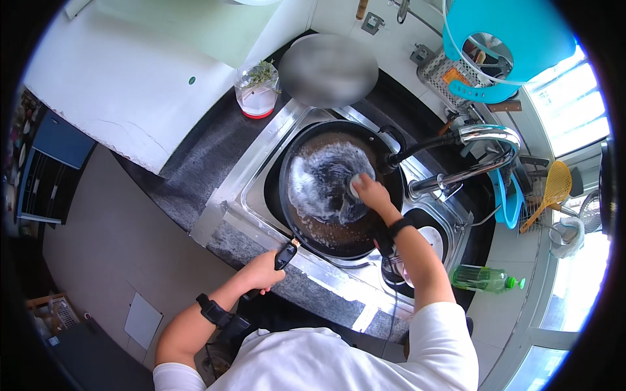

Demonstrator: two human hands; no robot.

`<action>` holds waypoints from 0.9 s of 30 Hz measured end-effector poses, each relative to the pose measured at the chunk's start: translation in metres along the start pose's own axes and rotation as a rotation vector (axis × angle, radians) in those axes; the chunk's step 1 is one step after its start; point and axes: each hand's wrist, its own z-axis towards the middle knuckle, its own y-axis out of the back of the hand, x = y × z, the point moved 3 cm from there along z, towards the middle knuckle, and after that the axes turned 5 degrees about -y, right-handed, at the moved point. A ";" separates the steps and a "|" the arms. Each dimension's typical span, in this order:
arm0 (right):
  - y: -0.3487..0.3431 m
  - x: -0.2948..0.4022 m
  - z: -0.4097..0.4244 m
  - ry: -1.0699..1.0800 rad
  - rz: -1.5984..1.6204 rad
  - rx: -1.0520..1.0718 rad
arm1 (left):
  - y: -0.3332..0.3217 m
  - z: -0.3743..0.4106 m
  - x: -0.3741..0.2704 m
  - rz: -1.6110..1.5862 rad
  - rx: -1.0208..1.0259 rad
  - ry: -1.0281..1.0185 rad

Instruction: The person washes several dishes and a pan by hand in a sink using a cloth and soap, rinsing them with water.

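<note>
A large black wok (323, 239) with soapy foam inside rests over the steel double sink (254, 188). My left hand (264, 271) grips the wok's black handle (286, 255) at the near left rim. Inside the wok, toward its right side, my right hand (372, 191) presses a small pale scrubber (354, 185) against the foamy surface; its exact kind cannot be told. The chrome faucet (489, 156) reaches in from the right, its black spout end (391, 161) over the wok's right rim, near the curved helper handle (395, 136).
Dishes (431, 239) sit in the right basin. A green bottle (481, 278) lies to the right. Behind the sink are a round, blurred lid-like object (328, 71) and a clear container with sprigs (257, 93). A yellow skimmer (556, 183) and a turquoise basin (518, 34) hang at the right.
</note>
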 end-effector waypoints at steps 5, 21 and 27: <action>-0.017 0.044 -0.049 0.169 -0.044 0.247 | 0.001 0.003 0.003 -0.041 0.041 -0.008; 0.009 0.012 -0.045 -0.314 -0.111 0.497 | 0.001 0.006 0.006 -0.012 0.052 0.002; -0.030 -0.011 0.033 -0.359 0.191 -0.209 | 0.001 0.004 0.002 -0.021 0.075 -0.001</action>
